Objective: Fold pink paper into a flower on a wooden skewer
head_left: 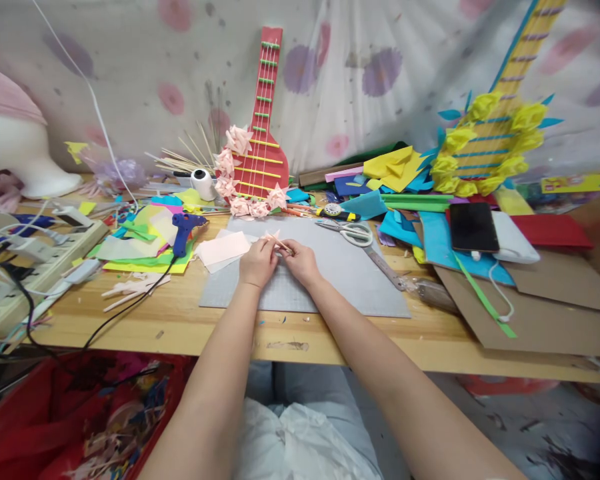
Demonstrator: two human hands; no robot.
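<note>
The cutting mat [350, 287] lies on the table [180, 327] before you, your left hand [259, 262] and right hand [301, 261] over it. Behind it stands a model guitar [260, 167], a spool [203, 185] at its left. Left of the mat, the glue gun [181, 235] rests on sheets [130, 249], the power strip [71, 257] farther left. Scissors [356, 234] lie on the mat's right half; farther right, a phone [474, 228] lies on a panel [439, 248].

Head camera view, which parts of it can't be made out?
All in the head view:
Pink paper piece: full shape hidden behind the left hand.
Thin piece at the right hand: too small to identify.
Yellow guitar model: neck cut off by the top edge.
White mannequin head: cut off by the left edge.
Yellow label: print too blurred to read.
</note>
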